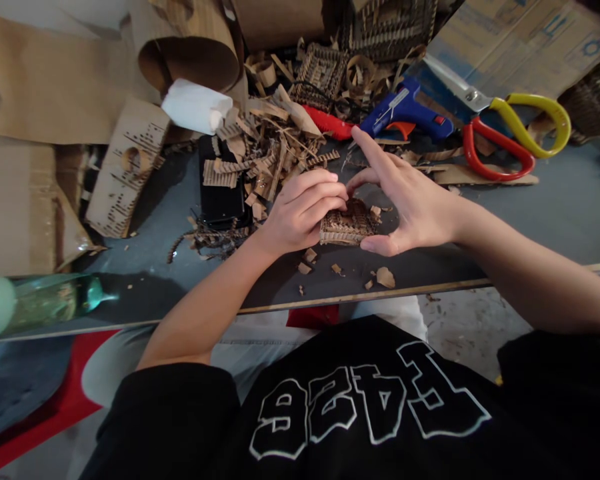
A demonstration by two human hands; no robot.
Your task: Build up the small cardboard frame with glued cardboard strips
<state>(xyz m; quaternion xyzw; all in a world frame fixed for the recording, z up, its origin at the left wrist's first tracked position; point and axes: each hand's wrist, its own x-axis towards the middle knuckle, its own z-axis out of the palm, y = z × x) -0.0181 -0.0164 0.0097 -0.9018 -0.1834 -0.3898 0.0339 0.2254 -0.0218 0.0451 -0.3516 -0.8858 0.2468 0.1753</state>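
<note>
Woven cardboard piece [347, 225] between both hands (near table edge [360, 295])

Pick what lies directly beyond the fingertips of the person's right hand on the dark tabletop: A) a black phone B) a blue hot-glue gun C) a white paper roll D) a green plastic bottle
B: the right hand has its index finger stretched toward the blue hot-glue gun, while both hands cradle the small woven cardboard square.
</note>
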